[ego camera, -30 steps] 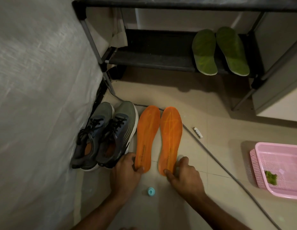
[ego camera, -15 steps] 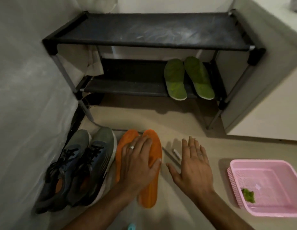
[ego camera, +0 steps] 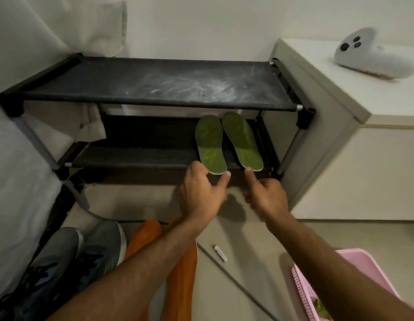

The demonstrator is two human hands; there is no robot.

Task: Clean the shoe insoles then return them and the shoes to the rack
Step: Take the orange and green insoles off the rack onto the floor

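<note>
On the floor at the left, a pair of grey shoes, and just beside them two orange insoles partly hidden under the left forearm. On the right end of the lower shelf of the black rack, two green insoles side by side. Left hand at the heel of the left green one, thumb and fingers spread around it, grasp not sure; right hand with fingers curled, thumb tip touching the heel of the right one; pink basket at lower right.

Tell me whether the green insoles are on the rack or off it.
On it. Both green insoles lie flat, side by side, on the shoe rack's lower shelf, heels at its front edge.
</note>
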